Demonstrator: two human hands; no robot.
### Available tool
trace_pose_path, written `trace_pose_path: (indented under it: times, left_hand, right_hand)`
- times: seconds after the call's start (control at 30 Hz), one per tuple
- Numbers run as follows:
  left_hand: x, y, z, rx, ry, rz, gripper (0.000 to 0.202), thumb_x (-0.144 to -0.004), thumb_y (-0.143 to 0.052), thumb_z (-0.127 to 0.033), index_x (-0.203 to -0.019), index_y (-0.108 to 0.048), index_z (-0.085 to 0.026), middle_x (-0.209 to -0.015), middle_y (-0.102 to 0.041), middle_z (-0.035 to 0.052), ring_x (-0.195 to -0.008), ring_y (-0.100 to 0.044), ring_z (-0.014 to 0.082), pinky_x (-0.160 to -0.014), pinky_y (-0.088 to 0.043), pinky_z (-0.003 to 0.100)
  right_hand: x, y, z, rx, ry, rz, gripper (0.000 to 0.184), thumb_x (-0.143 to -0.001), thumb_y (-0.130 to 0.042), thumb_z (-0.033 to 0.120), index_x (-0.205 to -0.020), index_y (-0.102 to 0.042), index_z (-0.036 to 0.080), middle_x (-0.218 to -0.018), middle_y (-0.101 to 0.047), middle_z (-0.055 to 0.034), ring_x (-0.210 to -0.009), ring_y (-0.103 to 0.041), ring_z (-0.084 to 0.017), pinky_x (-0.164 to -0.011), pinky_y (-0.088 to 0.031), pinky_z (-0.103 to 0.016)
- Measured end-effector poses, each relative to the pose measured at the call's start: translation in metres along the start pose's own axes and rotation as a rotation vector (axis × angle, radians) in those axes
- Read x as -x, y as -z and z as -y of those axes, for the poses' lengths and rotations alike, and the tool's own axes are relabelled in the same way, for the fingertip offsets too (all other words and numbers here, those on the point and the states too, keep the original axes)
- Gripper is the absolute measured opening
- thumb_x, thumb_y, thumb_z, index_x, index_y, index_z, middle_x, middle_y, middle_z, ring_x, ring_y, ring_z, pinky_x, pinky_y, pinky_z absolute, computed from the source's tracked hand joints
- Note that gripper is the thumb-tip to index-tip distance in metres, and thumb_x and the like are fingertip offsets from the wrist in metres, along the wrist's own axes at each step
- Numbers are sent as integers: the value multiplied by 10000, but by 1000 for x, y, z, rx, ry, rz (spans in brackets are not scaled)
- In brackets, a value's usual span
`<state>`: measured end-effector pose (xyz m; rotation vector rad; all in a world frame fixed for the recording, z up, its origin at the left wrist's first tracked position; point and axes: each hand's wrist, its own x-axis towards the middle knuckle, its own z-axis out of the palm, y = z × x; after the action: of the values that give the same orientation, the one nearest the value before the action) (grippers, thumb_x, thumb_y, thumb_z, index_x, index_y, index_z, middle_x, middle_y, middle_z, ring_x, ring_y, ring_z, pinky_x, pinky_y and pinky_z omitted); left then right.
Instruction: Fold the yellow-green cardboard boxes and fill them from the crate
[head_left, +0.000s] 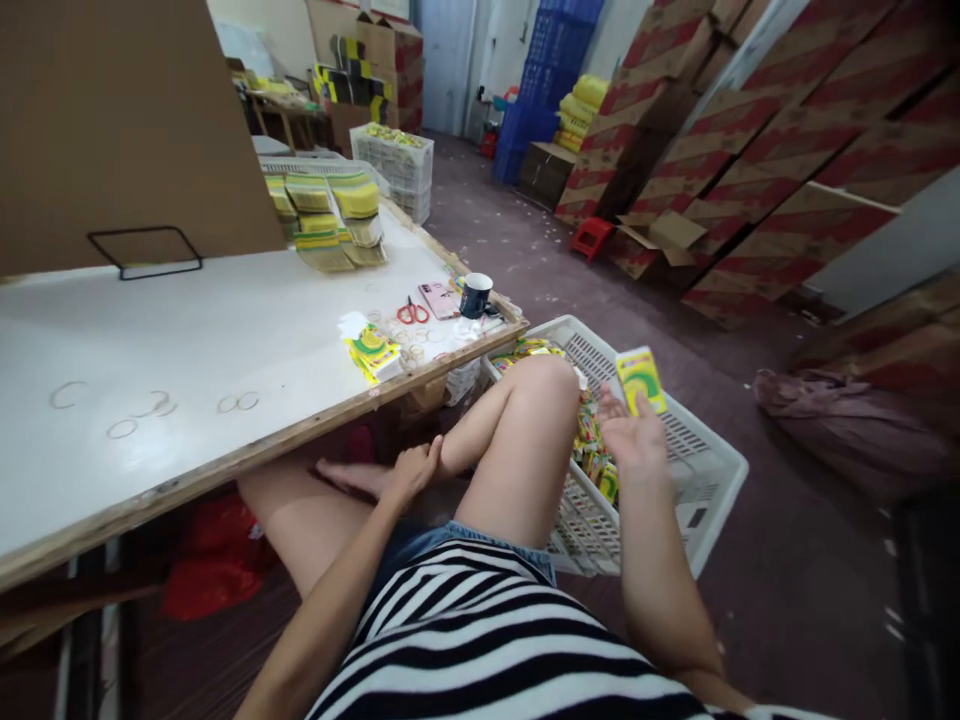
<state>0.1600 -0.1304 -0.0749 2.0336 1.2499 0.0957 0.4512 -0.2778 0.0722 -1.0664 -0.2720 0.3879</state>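
Pinching a yellow packet by its lower end at 4 o'clock, the right hand appears over a white crate; the left hand lies on a shin at 7 o'clock, whether gripping I cannot tell. So slight a hold could let the packet slip to the floor.

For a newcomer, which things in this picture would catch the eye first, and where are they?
Probably first comes the small yellow-and-green rectangular packet at the blurred right hand, above the white perforated plastic crate. Next may be the tall pile of brown-and-red cardboard boxes at the upper right, then the scissors with red handles on the white tabletop.
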Motion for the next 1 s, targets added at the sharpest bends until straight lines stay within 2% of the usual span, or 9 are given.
trace_pose_path:
  times: [0.1, 0.2, 0.27, 0.37, 0.5, 0.63, 0.83, 1.0]
  left_hand:
    - [12, -8, 6, -99, 41, 9, 692, -938, -152, -531, -893, -680, -86, -1001, -703, 243, -1024, -647, 363, -860, -439, 424]
    - [14, -9, 14, -165, 67, 21, 711, -939, -124, -544, -914, -669, -88, -1008, -700, 249, -1017, -651, 363, -844, -443, 422]
    - [10, -9, 18, -194, 85, 27, 701, -944, -122, -536, -925, -663, -92, -1002, -702, 244, -994, -659, 359, -824, -450, 416]
    - [5, -11, 21, -216, 109, 22, 654, -953, -153, -514, -949, -651, -90, -1009, -700, 238, -982, -664, 346, -818, -453, 404]
    - [2, -14, 24, -215, 121, 2, 582, -967, -198, -466, -984, -633, -79, -1052, -688, 235, -1012, -654, 321, -849, -443, 386]
    - [2, -8, 29, -192, 125, -19, 538, -972, -226, -451, -997, -628, -94, -1076, -686, 215, -1040, -644, 297, -872, -434, 365]
    - [-9, 11, 44, -116, 166, -74, 555, -968, -213, -481, -1025, -629, -118, -1091, -688, 199, -1079, -628, 301, -924, -416, 395]
    - [-25, 16, 51, -23, 179, -115, 526, -976, -225, -436, -1073, -623, -107, -1108, -682, 196, -1103, -620, 283, -933, -425, 365]
  right_hand:
    - [12, 12, -16, -15, -235, 3, 146, -826, -610, 258, -726, -527, 191, -669, -605, 21, -509, -542, -96, -447, -460, -229]
    - [21, 5, -31, -24, -256, 4, 175, -753, -682, 289, -744, -532, 199, -595, -553, 72, -435, -446, -71, -413, -393, -211]
    - [24, -11, -41, -22, -251, 20, 221, -678, -732, 304, -758, -557, 195, -594, -562, 71, -438, -437, -67, -410, -359, -206]
    - [28, -46, -60, 3, -259, 84, 301, -585, -774, 329, -770, -587, 182, -615, -589, 55, -452, -449, -65, -418, -326, -205]
    - [39, -93, -91, 35, -281, 176, 335, -567, -775, 389, -740, -582, 177, -602, -600, 44, -445, -441, -60, -440, -317, -208]
    - [53, -120, -114, 68, -326, 257, 351, -562, -767, 405, -766, -615, 163, -584, -597, 39, -454, -446, -61, -451, -308, -203]
    - [59, -130, -120, 128, -347, 330, 326, -593, -737, 413, -770, -612, 169, -595, -582, 39, -460, -429, -62, -450, -304, -203]
    - [59, -136, -116, 144, -341, 398, 310, -631, -715, 420, -782, -592, 179, -619, -574, 33, -479, -442, -70, -466, -334, -211]
